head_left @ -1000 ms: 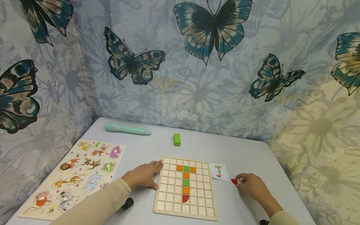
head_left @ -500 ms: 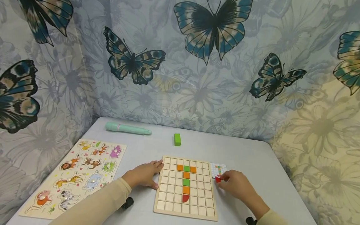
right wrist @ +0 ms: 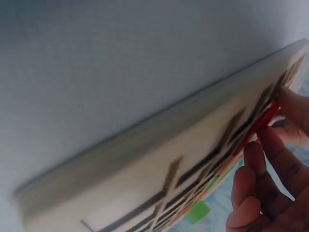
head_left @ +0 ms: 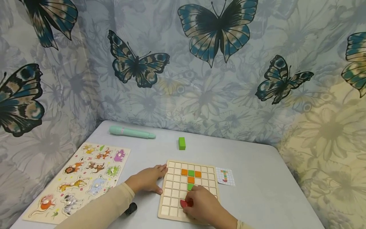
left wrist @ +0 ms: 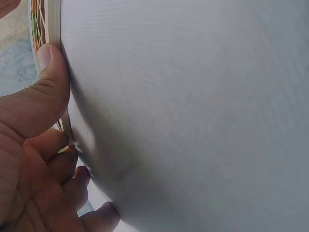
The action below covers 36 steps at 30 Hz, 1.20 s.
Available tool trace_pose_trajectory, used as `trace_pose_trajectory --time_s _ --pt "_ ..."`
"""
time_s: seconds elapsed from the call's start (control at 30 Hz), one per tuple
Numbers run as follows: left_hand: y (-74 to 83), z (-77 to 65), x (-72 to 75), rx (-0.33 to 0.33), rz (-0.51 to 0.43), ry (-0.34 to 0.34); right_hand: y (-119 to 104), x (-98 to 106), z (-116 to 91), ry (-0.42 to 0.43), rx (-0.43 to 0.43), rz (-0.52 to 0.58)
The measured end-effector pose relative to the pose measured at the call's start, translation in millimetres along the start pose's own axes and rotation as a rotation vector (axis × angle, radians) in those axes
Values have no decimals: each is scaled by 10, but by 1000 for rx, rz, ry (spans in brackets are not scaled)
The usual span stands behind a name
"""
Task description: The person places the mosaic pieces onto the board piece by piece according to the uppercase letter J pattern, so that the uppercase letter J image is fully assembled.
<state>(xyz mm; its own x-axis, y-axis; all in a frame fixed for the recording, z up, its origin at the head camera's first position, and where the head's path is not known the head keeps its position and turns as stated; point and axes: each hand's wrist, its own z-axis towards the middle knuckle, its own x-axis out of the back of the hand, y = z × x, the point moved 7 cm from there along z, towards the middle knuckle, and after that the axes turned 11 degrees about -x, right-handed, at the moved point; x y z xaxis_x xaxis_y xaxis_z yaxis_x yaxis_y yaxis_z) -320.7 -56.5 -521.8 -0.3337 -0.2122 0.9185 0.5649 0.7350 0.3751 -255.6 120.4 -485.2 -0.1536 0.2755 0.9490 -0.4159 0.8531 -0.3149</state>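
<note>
A wooden grid board [head_left: 171,201] lies on the table with orange tiles [head_left: 198,174] and green tiles [head_left: 191,173] set in its cells. My right hand [head_left: 210,205] is over the board's lower part and pinches a red quarter-circle tile [head_left: 183,203] between thumb and fingers. In the right wrist view the red tile [right wrist: 267,116] sits at the fingertips, low over the grid. The hand hides several cells and most of the tiles there. Against the board's left edge rests my left hand [head_left: 147,179], thumb and fingertips touching the rim.
A pattern card [head_left: 226,176] lies right of the board. Behind stand a green block [head_left: 182,143] and a mint-green pen-shaped object [head_left: 132,132]. An animal puzzle board [head_left: 83,183] is at the left. A small black object [head_left: 131,209] sits beside the left forearm.
My right hand has carried the red tile leftward from the right side of the table, past the pattern card, to the board's lower cells. The left hand has stayed at the board's edge.
</note>
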Motion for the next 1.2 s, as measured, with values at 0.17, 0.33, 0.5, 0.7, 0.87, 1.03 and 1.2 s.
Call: trace_pose_trajectory --time_s 0.17,0.33,0.5,0.7,0.87,1.03,1.2 --pt "-3 4 -1 1 7 5 -13 -16 21 17 0 -24" --pt "14 -21 11 9 -13 -2 -62 -35 47 6 3 -16" --pt "25 -34 40 13 -18 -3 -87 -41 79 -28 -57 -8" --pt "23 -28 68 13 -15 -2 -72 -37 115 -42 -129 42" --pt "32 -21 78 7 -7 -2 -4 -53 111 -34 -177 85" --pt "54 -31 80 8 -3 -4 3 -64 104 -38 -164 99" --pt "64 -44 80 10 -4 -5 18 -75 88 -34 -160 97"
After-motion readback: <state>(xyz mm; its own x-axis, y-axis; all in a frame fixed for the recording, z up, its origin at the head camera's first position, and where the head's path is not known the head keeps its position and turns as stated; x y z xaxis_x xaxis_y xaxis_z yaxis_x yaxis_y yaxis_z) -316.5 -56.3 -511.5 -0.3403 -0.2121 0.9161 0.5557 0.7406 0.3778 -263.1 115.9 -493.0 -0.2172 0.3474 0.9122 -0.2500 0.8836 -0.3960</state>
